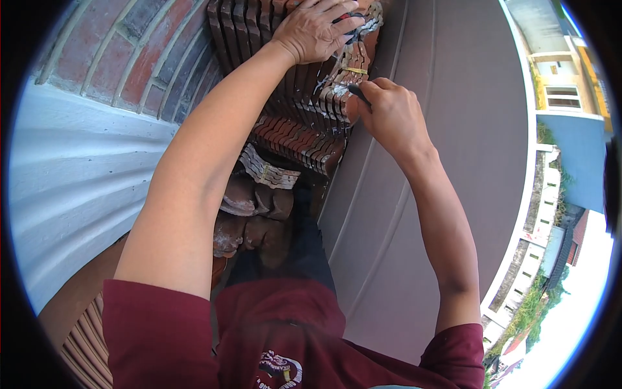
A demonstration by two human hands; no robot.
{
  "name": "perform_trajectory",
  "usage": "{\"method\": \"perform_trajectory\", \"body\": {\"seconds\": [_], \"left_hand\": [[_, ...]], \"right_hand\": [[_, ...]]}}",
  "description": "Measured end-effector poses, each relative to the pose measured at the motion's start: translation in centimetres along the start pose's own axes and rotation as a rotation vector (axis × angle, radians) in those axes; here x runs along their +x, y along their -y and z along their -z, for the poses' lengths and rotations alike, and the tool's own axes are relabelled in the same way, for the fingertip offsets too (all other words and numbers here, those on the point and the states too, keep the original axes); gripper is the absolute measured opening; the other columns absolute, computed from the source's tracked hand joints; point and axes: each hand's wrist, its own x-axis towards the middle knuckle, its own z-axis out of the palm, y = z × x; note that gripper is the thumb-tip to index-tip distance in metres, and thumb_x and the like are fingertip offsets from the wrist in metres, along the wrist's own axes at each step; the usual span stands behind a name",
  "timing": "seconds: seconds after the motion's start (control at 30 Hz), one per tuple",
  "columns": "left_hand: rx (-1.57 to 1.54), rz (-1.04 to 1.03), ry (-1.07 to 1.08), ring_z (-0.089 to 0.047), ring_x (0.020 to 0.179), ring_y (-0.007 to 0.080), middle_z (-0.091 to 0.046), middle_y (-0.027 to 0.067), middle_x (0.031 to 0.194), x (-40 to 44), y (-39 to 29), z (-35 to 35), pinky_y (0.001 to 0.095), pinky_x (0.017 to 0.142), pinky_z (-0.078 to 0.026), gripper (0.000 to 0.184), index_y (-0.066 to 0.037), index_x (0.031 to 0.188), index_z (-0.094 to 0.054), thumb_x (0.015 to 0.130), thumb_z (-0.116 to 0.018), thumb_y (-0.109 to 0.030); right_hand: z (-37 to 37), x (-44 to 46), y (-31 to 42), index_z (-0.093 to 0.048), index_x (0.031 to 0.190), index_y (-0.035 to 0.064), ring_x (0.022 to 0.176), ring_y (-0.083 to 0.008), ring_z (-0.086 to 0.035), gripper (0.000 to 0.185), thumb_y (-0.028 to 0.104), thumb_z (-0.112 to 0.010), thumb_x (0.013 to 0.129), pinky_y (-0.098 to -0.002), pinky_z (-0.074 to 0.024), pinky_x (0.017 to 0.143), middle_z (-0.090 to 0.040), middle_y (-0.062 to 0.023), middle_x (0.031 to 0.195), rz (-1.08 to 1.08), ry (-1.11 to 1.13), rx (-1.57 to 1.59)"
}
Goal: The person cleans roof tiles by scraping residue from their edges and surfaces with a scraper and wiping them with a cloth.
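The right hand (392,113) is closed around a dark-handled thin tool (358,94), which points toward the stacked clay tiles (243,35) just beside it. The left hand (317,29) curves partly open over a dark object (354,23) atop them, whether gripping it I cannot tell; a brick wall (129,55) and grey panel (447,136) flank the stack

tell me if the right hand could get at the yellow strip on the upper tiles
Probably yes: the right hand is close to the yellow strip, and nothing visible blocks the way, though it already grips a dark-handled tool, which might hinder grasping.
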Motion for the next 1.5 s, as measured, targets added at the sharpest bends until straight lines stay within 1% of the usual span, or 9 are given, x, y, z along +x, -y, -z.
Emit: {"method": "perform_trajectory", "body": {"seconds": [0.1, 0.37, 0.47, 0.57, 0.77, 0.87, 1.0, 1.13, 1.5], "left_hand": [[-0.02, 0.018, -0.032, -0.052, 0.129, 0.0343, -0.055, 0.0137, 0.141, 0.1, -0.2, 0.1, 0.0489, 0.107, -0.04, 0.04, -0.014, 0.125, -0.062, 0.088, -0.065, -0.027], [-0.005, 0.015, -0.011, -0.05, 0.13, 0.0343, -0.054, 0.0144, 0.141, -0.1, -0.2, 0.1, 0.0497, 0.107, -0.04, 0.042, -0.013, 0.124, -0.06, 0.085, -0.065, -0.027], [-0.019, 0.011, -0.035, -0.05, 0.13, 0.0346, -0.054, 0.0146, 0.141, 0.0, -0.2, 0.1, 0.0499, 0.107, -0.04, 0.042, -0.013, 0.124, -0.06, 0.085, -0.065, -0.027], [-0.006, 0.002, -0.063, -0.05, 0.13, 0.0343, -0.055, 0.0145, 0.139, 0.1, -0.1, 0.0, 0.049, 0.106, -0.04, 0.041, -0.013, 0.123, -0.06, 0.085, -0.065, -0.027], [-0.021, -0.008, -0.081, -0.052, 0.126, 0.0331, -0.056, 0.0135, 0.137, 0.0, -0.5, 0.0, 0.0491, 0.104, -0.041, 0.038, -0.013, 0.118, -0.06, 0.083, -0.064, -0.027], [0.015, -0.015, -0.103, -0.052, 0.125, 0.0326, -0.056, 0.0132, 0.136, 0.0, 0.1, 0.0, 0.0488, 0.103, -0.041, 0.038, -0.014, 0.118, -0.06, 0.082, -0.065, -0.026], [-0.007, -0.022, -0.1, -0.053, 0.125, 0.0328, -0.056, 0.0134, 0.136, 0.0, -0.2, -0.1, 0.0487, 0.103, -0.041, 0.038, -0.014, 0.117, -0.06, 0.082, -0.065, -0.026], [-0.011, -0.017, -0.122, -0.053, 0.124, 0.0328, -0.056, 0.013, 0.136, -0.1, -0.1, -0.3, 0.0485, 0.103, -0.041, 0.038, -0.014, 0.117, -0.06, 0.082, -0.065, -0.027], [-0.001, 0.002, -0.097, -0.05, 0.127, 0.0319, -0.054, 0.0119, 0.137, -0.6, -0.4, -0.5, 0.0481, 0.105, -0.04, 0.038, -0.015, 0.119, -0.06, 0.084, -0.064, -0.028]], "right_hand": [[0.2, -1.0, 0.7, -0.064, 0.086, -0.0004, 0.08, -0.0389, -0.072, 0.005, 0.003, -0.062, 0.085, -0.048, -0.0602, 0.07, -0.068, -0.0183, 0.09, 0.006, -0.051, 0.022], [0.0, -1.1, 2.2, -0.063, 0.091, -0.0002, 0.077, -0.0385, -0.072, 0.007, 0.003, -0.063, 0.085, -0.0474, -0.0606, 0.068, -0.067, -0.0183, 0.091, -0.014, -0.117, 0.047], [-2.3, -0.6, 1.3, -0.064, 0.09, -0.0001, 0.077, -0.0384, -0.072, 0.007, 0.003, -0.062, 0.084, -0.0473, -0.0607, 0.068, -0.067, -0.0175, 0.092, 0.007, -0.022, -0.048], [-1.3, -0.6, 1.6, -0.064, 0.091, 0.0, 0.077, -0.0381, -0.072, 0.008, 0.002, -0.062, 0.083, -0.0472, -0.0607, 0.067, -0.068, -0.0171, 0.094, 0.029, -0.096, -0.024], [-3.0, -0.7, 1.5, -0.065, 0.089, -0.0001, 0.075, -0.0387, -0.072, 0.007, 0.002, -0.062, 0.083, -0.0466, -0.0606, 0.067, -0.068, -0.0172, 0.092, 0.033, -0.027, -0.103], [-0.2, -0.8, 3.0, -0.065, 0.088, -0.0009, 0.074, -0.0386, -0.072, 0.007, 0.002, -0.061, 0.083, -0.0466, -0.0606, 0.065, -0.068, -0.0183, 0.092, -0.008, -0.144, 0.003], [-2.5, 0.0, 2.8, -0.067, 0.09, -0.0017, 0.077, -0.0405, -0.073, 0.011, 0.001, -0.062, 0.081, -0.0464, -0.0616, 0.067, -0.068, -0.0207, 0.095, -0.033, 0.02, -0.121], [-0.6, 0.2, 3.7, -0.068, 0.094, -0.0022, 0.081, -0.0416, -0.074, 0.015, 0.002, -0.061, 0.082, -0.0466, -0.0621, 0.071, -0.068, -0.0231, 0.101, -0.072, 0.024, -0.066], [-3.0, -0.2, 3.5, -0.067, 0.095, -0.0035, 0.079, -0.0429, -0.073, 0.015, 0.001, -0.062, 0.082, -0.0484, -0.0618, 0.071, -0.068, -0.0241, 0.1, -0.084, 0.098, -0.109]]}}
